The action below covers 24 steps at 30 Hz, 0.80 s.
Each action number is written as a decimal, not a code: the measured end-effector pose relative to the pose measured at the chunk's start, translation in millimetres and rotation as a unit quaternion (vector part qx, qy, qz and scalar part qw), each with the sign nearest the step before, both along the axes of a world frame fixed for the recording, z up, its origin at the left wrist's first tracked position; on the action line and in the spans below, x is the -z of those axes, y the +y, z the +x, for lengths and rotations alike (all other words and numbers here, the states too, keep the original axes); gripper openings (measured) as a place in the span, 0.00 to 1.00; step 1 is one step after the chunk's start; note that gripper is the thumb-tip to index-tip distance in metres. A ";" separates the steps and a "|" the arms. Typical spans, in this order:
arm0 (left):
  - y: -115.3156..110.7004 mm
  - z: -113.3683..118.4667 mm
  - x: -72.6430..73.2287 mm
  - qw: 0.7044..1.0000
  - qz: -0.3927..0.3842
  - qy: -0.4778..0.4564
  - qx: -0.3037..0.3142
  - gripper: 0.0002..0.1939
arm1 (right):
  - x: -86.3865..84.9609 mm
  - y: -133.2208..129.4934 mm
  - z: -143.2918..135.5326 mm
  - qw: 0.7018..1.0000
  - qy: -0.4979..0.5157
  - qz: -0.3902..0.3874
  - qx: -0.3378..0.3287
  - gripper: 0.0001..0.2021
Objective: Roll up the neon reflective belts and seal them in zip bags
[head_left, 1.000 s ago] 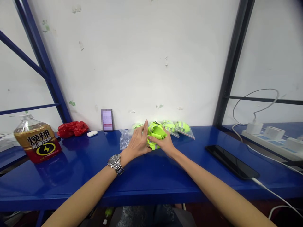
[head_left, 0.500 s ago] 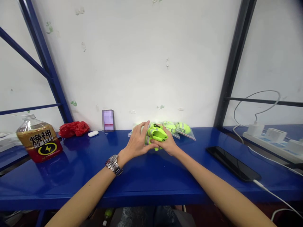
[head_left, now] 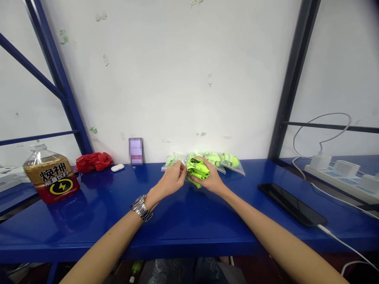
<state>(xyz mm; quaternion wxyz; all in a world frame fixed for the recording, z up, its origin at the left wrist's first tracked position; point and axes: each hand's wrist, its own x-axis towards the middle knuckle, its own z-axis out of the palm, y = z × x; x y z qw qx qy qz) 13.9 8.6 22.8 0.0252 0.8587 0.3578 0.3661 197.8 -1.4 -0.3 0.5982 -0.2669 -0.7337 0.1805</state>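
Note:
My right hand [head_left: 213, 178] is wrapped round a rolled-up hi-vis vest [head_left: 198, 169], fluorescent yellow-green with dark edging, above the blue table [head_left: 189, 225]. A loose end hangs below the roll. At its left side my left hand [head_left: 173, 176] has its fingers closed in a pinch; whatever lies between the fingertips is too small to make out. A watch [head_left: 142, 207] sits on my left wrist. Just behind the hands, along the wall, lie several clear plastic bags [head_left: 233, 161] with similar yellow-green bundles inside, partly hidden by my hands.
On the left stand a large drink bottle [head_left: 51, 173], a red plastic bag [head_left: 93, 161], a white case [head_left: 117, 167] and an upright phone [head_left: 136, 151] with a blurred screen. To the right lie a black phone [head_left: 291, 205] on a cable and a power strip [head_left: 340, 181] with chargers.
My left hand has drawn back from over the vest to its left side, and its fingers have closed together. The right hand keeps hold of the roll, which shows more of its folds.

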 end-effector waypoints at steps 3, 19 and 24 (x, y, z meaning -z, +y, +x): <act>2.3 -3.5 -2.6 0.999 -0.037 0.033 -0.003 0.10 | 0.9 0.4 0.7 1.000 -0.016 0.000 0.009 0.27; -11.9 6.8 1.3 0.999 0.015 -0.035 -0.002 0.10 | 11.1 2.8 -9.6 0.999 0.043 -0.024 -0.021 0.29; -9.7 1.7 2.6 1.000 0.012 0.001 0.025 0.10 | 12.5 9.0 -12.2 0.990 0.113 -0.074 -0.030 0.26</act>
